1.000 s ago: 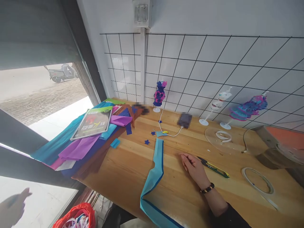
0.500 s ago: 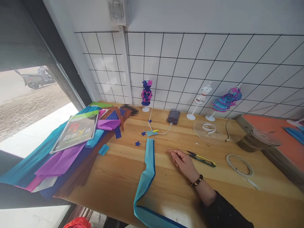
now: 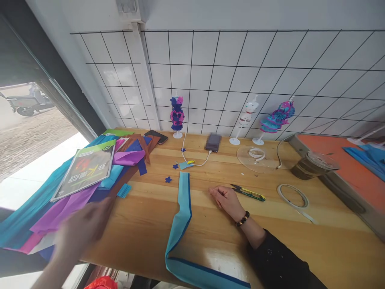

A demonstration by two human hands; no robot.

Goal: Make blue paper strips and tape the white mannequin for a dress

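My right hand (image 3: 227, 198) rests on the wooden table (image 3: 210, 237), fingers loosely curled and holding nothing, just left of a yellow and black utility knife (image 3: 249, 193). A long light blue crepe paper strip (image 3: 179, 224) with a dark blue edge lies to the left of that hand and bends along the table's near edge. My left hand (image 3: 80, 228) is blurred at the lower left, over the table's left edge beside the pile of coloured paper sheets (image 3: 60, 192); it holds nothing that I can see.
A green booklet (image 3: 86, 166) lies on the pile. Small mannequins in paper dresses (image 3: 177, 114) (image 3: 276, 118) stand at the tiled wall. A tape roll (image 3: 293, 196), clear plate (image 3: 255, 158), phone (image 3: 155, 136), charger cable (image 3: 195, 160) and a drink cup (image 3: 311, 164) are on the table.
The view has swung right and down. My left hand has come up from the lower left into view over the table's left edge. My right hand stays put.
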